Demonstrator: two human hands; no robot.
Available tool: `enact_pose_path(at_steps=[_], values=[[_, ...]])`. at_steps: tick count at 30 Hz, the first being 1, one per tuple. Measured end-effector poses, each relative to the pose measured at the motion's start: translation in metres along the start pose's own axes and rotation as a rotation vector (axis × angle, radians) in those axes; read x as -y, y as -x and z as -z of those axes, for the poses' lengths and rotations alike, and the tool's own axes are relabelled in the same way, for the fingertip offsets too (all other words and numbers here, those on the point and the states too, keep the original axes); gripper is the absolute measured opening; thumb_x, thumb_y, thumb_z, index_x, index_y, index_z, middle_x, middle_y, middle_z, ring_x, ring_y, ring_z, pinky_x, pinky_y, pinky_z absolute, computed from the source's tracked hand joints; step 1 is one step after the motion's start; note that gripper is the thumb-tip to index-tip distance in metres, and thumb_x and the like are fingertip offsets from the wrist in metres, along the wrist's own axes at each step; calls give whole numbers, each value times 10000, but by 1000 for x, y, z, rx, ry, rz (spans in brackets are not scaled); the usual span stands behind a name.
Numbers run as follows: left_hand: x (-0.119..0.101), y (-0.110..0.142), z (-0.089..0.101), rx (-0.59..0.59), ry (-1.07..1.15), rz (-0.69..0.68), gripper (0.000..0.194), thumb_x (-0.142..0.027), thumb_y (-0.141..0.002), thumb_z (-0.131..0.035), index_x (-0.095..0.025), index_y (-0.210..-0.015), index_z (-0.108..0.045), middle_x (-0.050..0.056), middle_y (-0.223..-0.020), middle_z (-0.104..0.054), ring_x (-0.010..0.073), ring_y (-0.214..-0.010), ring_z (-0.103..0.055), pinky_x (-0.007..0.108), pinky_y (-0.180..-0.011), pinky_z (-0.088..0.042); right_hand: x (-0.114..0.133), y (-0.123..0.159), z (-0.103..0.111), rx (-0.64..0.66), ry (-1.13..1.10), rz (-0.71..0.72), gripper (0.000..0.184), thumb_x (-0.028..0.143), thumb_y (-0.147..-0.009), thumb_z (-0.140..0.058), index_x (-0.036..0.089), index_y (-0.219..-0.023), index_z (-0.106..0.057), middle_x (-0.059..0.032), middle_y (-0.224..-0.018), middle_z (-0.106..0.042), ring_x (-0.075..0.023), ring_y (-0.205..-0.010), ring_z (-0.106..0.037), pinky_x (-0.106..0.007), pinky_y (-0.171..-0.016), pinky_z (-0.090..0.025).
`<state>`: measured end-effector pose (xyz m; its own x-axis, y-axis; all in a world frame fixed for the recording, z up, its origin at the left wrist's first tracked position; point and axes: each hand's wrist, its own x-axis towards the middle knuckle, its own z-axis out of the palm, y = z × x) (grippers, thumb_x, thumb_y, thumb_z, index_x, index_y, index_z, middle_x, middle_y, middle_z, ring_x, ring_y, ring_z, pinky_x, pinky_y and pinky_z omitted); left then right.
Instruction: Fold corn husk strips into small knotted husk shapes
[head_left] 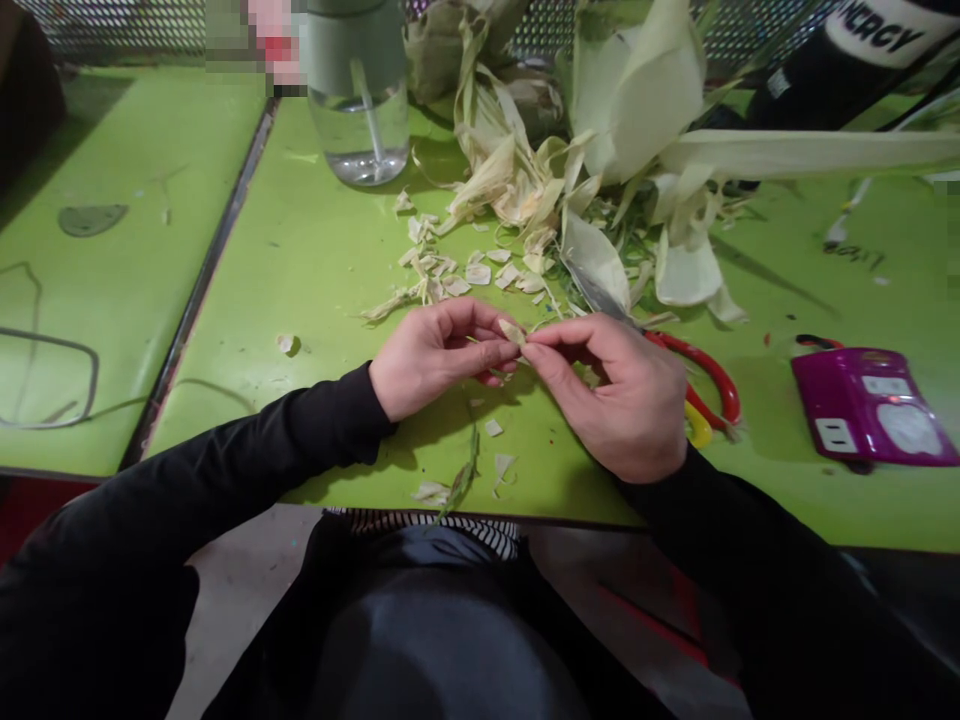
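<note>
A small pale piece of corn husk [512,332] is pinched between the fingertips of both hands, over the green table. My left hand [442,355] comes in from the left with thumb and forefinger closed on it. From the other side my right hand [615,390] grips its right end with thumb and fingertips. Just beyond the hands lie several cut husk scraps [455,280] and a heap of long dried husks [517,190]. Red-handled scissors [720,385] rest beside my right hand, their blades among the husks.
A clear water bottle [367,120] stands at the back, and a black bottle [847,65] leans at the back right. To the right is a purple power socket box [870,405]. Glasses [94,385] lie on the left table, past a dark seam [202,280].
</note>
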<state>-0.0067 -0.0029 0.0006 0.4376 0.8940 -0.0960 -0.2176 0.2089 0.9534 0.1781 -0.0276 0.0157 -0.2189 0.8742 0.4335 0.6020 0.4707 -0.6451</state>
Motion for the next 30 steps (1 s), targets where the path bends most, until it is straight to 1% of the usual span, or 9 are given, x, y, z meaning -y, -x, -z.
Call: enact_pose_path(at_steps=[3, 7, 13, 18, 20, 23, 25, 27, 30], values=[[1, 0, -1, -8, 2, -34, 238, -214, -783, -799, -112, -911, -626, 2, -756, -686, 110, -712, -698, 217, -646, -577, -1, -1, 0, 14, -63, -46, 102, 315, -925, -654, 249, -852, -681, -22, -800, -729, -172, -673, -638, -339, -645, -525], [0, 1, -4, -8, 7, -33, 220, -206, -790, -788, -122, -922, -633, -14, -714, -677, 97, -664, -687, 203, -622, -571, -3, -2, 0, 68, -143, -127, 129, 332, -934, -631, 246, -843, -661, -7, -754, -702, -150, -608, -598, -308, -576, -479], [1, 4, -9, -55, 93, -8, 266, -246, -756, -823, -129, -914, -644, 13, -816, -717, 97, -736, -700, 211, -694, -584, 0, 0, -1, -24, 75, 34, 131, 302, -950, -598, 252, -836, -637, -44, -784, -668, -183, -670, -579, -356, -654, -485], [2, 3, -11, -36, 58, -65, 272, -269, -753, -821, -128, -849, -608, -3, -738, -683, 92, -672, -675, 210, -649, -574, -1, 4, -3, 43, -119, -44, 109, 290, -987, -543, 265, -893, -591, -19, -792, -650, -159, -627, -584, -330, -579, -483], [2, 3, -12, -46, -9, -75, 212, -231, -787, -773, -130, -868, -605, -3, -729, -672, 91, -655, -664, 202, -615, -558, -4, 4, -4, 3, -118, 17, 95, 255, -985, -543, 258, -898, -582, -10, -786, -641, -152, -624, -582, -319, -570, -479], [1, 3, -12, -96, -180, -146, 93, -119, -801, -678, -133, -849, -600, -8, -737, -652, 60, -605, -603, 173, -556, -498, -8, 3, -5, -40, -2, 179, 49, 228, -961, -576, 233, -913, -579, -21, -815, -639, -143, -623, -570, -302, -555, -472], [-1, 4, -10, -126, -333, -220, 99, -68, -775, -643, -136, -828, -594, -12, -752, -646, 42, -582, -559, 165, -543, -467, -10, 1, -5, -14, 101, 290, 65, 268, -941, -625, 215, -951, -588, -40, -853, -655, -141, -606, -562, -302, -541, -468], [-2, 5, -8, -131, -482, -289, 130, -60, -754, -635, -141, -842, -586, -13, -771, -648, 43, -593, -556, 167, -553, -464, -12, 0, -4, -2, 227, 398, 103, 277, -935, -644, 200, -989, -603, -62, -876, -680, -163, -649, -601, -313, -580, -489], [-5, 7, -7, -102, -636, -364, 185, -74, -748, -619, -148, -908, -564, -11, -786, -649, 60, -630, -581, 171, -553, -465, -12, 0, -5, -25, 409, 508, 61, 200, -952, -598, 177, -1002, -625, -77, -839, -704, -202, -756, -654, -322, -666, -513]])
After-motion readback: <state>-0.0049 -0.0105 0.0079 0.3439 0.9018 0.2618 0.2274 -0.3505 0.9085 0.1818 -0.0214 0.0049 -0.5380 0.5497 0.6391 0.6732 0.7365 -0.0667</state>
